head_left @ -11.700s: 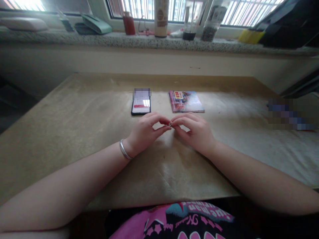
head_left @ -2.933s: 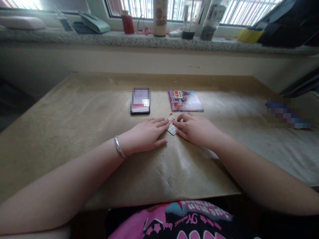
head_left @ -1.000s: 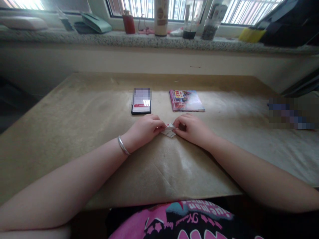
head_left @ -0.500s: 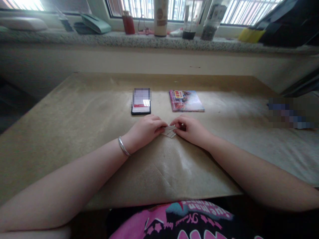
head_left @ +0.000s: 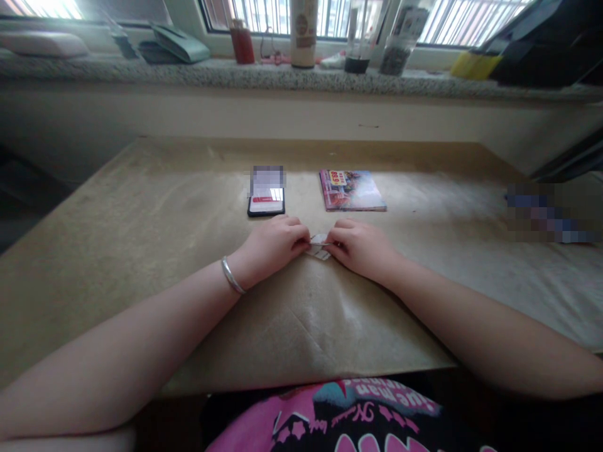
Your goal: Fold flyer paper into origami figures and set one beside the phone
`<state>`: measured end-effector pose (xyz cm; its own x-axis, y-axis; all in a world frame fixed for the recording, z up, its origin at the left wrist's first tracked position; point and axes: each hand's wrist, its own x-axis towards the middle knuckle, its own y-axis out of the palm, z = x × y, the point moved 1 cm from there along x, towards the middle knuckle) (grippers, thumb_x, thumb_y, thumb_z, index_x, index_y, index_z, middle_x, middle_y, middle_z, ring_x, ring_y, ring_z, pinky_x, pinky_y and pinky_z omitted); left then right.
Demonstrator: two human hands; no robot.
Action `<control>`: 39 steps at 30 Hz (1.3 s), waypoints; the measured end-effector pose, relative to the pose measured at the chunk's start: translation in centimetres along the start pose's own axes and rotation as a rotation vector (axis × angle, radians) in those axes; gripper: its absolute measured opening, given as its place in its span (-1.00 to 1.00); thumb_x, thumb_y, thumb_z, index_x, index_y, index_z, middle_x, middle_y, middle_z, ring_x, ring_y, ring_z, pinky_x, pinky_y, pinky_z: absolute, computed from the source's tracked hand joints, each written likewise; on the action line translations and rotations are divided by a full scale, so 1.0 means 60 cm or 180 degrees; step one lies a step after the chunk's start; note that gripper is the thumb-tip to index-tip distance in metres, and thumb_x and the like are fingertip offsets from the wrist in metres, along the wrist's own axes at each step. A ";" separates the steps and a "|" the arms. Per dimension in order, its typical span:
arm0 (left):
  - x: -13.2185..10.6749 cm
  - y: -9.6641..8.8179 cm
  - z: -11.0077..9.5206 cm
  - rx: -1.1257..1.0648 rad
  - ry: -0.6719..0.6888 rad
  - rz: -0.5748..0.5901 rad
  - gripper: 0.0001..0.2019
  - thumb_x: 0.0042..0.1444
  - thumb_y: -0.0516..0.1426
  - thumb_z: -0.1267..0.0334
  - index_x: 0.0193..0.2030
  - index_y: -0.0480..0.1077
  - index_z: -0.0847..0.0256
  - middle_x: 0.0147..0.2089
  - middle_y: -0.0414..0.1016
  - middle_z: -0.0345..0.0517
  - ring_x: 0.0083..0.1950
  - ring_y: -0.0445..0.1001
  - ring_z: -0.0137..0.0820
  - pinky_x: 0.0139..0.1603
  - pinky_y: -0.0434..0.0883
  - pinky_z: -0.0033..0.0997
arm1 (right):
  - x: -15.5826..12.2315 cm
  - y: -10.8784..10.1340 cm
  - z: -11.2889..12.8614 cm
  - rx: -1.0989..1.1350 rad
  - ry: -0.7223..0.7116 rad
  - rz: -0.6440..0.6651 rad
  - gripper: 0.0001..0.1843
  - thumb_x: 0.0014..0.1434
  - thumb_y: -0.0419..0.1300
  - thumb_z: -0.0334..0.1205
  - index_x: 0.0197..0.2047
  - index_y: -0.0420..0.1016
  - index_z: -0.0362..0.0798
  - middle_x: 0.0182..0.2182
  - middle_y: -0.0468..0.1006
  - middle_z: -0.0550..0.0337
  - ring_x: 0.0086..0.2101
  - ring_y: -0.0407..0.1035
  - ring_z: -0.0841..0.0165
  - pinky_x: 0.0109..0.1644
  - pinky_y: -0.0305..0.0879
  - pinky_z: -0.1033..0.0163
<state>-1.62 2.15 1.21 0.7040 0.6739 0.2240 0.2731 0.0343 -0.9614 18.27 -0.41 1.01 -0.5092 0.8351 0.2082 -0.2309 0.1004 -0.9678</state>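
A small piece of folded paper [head_left: 320, 252], pale with grey print, is held just above or on the table between my two hands. My left hand [head_left: 279, 242], with a silver bangle at the wrist, pinches its left edge. On the other side my right hand [head_left: 360, 246] is closed on the right edge, thumb and fingers together. A crease or raised flap runs across the paper between the fingertips. Beyond my left hand lies a phone [head_left: 266, 204] with its screen lit. Past my right hand is a small stack of glossy coloured paper [head_left: 362, 190].
The table [head_left: 141, 251] has a tan cover. Behind it, a granite windowsill [head_left: 264, 76] carries a red bottle [head_left: 242, 44], a tall cream container [head_left: 303, 37], a yellow object [head_left: 475, 65] and other things. A blurred item [head_left: 549, 213] lies at the table's right.
My right hand has shifted its hold, its fingers closing more tightly on the paper. The paper now shows a fold across it. My left hand has barely moved.
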 end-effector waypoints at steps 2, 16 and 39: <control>-0.001 -0.004 0.003 -0.0030 -0.0125 0.0102 -0.90 0.17 0.15 0.28 -0.30 0.49 0.22 -0.28 0.48 -0.11 -0.22 0.41 -0.35 -0.22 0.33 -0.40 | -0.001 -0.002 0.001 -0.0064 0.0050 -0.0001 -0.76 0.25 0.08 -0.12 -0.35 0.49 -0.02 -0.32 0.52 0.15 -0.31 0.37 0.32 -0.37 0.03 0.25; -0.007 -0.017 -0.002 0.0510 -0.0088 0.0219 -0.84 0.20 0.09 0.25 -0.27 0.48 0.21 -0.26 0.48 -0.10 -0.25 0.44 -0.35 -0.30 0.32 -0.42 | -0.003 -0.017 0.000 -0.0232 0.0075 0.0159 -0.79 0.24 0.08 -0.17 -0.38 0.45 -0.03 -0.32 0.53 0.15 -0.30 0.38 0.32 -0.39 0.00 0.26; -0.010 -0.020 -0.009 0.1238 0.0177 0.0335 -0.89 0.22 0.02 0.40 -0.28 0.36 0.26 -0.27 0.46 -0.05 -0.24 0.46 -0.29 -0.34 0.33 -0.36 | -0.005 -0.020 -0.008 -0.0311 0.0162 0.0248 -0.80 0.21 0.09 -0.16 -0.38 0.47 -0.02 -0.32 0.55 0.17 -0.36 0.39 0.35 -0.43 -0.01 0.26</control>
<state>-2.01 1.27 2.29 0.7522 0.6481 0.1191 -0.0634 0.2510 -0.9659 19.09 -0.54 2.04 -0.4791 0.8686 0.1267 -0.1091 0.0843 -0.9904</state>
